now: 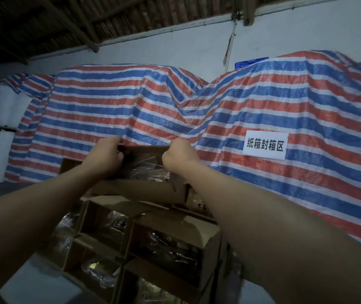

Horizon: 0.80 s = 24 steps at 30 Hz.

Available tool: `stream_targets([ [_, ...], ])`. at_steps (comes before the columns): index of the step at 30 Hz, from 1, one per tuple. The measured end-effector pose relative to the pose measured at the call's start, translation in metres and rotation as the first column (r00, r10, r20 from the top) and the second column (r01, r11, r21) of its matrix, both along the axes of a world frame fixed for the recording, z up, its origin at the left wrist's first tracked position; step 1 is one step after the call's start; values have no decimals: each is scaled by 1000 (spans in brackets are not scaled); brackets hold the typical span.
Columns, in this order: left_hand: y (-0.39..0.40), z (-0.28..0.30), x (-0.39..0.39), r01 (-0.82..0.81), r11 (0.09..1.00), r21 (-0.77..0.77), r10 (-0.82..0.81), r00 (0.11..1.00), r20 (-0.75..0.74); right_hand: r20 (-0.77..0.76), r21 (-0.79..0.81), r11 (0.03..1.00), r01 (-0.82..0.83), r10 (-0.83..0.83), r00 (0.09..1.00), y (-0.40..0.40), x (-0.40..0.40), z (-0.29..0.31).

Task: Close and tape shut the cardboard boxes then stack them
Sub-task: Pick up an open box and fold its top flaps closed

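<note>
**Operator:** What have I got hold of?

**Guide:** Start at your fingers. Both sets are curled tight over the top edge of the far flap (146, 148) of the far cardboard box (135, 187). Your left hand (107, 154) grips that edge towards its left end, your right hand (178, 155) towards its right end. Neither hand is free.

**Operator:** Where does the box sit?

**Guide:** It stands at the far end of a cluster of open boxes (144, 242), directly against the striped tarpaulin (219, 106). The white paper sign (264, 145) is on the tarpaulin to the right. Clear plastic-wrapped contents (151, 172) show inside, just below your grip.

**Operator:** How should I fold it?

**Guide:** In my judgement the flap is upright and not yet closed. Draw both hands towards you at equal speed so that the crease bends evenly. Keep the grip near the corners; a single central pull may buckle the board. Check that the wrapped contents lie below the rim before you press down. The side flaps are partly hidden by your forearms, so confirm their position first. No tape is visible here.
</note>
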<state>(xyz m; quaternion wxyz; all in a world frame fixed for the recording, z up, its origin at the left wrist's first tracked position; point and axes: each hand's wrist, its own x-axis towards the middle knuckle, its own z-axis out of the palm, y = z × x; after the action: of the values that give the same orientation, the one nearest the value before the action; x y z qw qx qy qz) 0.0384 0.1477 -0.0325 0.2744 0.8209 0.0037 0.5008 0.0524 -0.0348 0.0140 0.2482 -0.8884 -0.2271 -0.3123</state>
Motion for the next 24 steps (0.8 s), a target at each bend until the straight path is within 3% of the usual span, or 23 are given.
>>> stream_targets([
  [4,-44,38,-33,167,984,-61,-164,985,54,-59,60,998,13,-9,998,-58,-32,36],
  [6,-71,55,-48,328,926,-188,-320,945,73,-96,85,996,38,-29,995,-93,-48,51],
  [9,-116,74,-74,565,743,-359,-596,803,31,-182,158,985,67,-37,983,-153,-72,68],
  [13,-188,76,-97,716,547,-433,-821,560,-111,-254,259,962,92,-24,967,-243,-112,73],
  [15,-230,64,-102,751,401,-525,-897,438,-60,-294,262,954,143,-62,954,-285,-128,70],
  [19,-309,28,-105,705,213,-676,-940,337,56,-503,242,930,278,-125,855,-363,-144,43],
  [21,-342,8,-104,636,172,-752,-956,293,29,-592,231,909,347,-152,791,-396,-147,20],
  [24,-378,-26,-99,556,183,-811,-965,258,-41,-695,200,877,436,-186,695,-435,-146,-20],
])
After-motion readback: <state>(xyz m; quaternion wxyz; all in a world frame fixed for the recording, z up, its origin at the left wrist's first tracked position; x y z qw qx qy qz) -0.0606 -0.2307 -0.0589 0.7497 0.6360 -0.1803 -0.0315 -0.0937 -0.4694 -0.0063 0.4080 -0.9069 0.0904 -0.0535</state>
